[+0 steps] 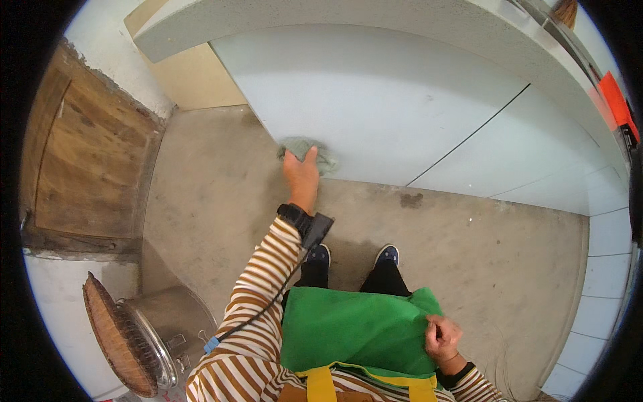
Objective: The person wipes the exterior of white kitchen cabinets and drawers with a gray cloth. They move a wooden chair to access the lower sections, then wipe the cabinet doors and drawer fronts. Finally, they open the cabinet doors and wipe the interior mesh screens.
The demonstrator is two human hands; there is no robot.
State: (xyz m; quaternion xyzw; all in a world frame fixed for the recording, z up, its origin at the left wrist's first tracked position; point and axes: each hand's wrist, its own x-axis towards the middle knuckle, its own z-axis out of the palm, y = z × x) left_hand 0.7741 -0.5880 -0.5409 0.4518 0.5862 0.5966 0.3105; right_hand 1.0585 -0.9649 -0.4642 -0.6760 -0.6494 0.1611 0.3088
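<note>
My left hand (301, 176) is stretched forward and grips a crumpled grey-green cloth (325, 160). The cloth lies against the lower left corner of a pale, smooth panel (361, 105) that forms the front below a counter. At my lower right, my right hand (443, 337) has its fingers curled at the edge of a green apron (351, 326) with yellow straps. Whether it pinches the apron's fabric cannot be made out. On my left wrist sits a black band with a device and a cable.
A grey countertop edge (351, 12) curves overhead. Left stand a worn wooden door (93, 166) and a large metal pot (171, 316) with a round brown woven item (118, 336) beside it. Pale tiles (605, 276) line the right wall. My shoes rest on the concrete floor (211, 191).
</note>
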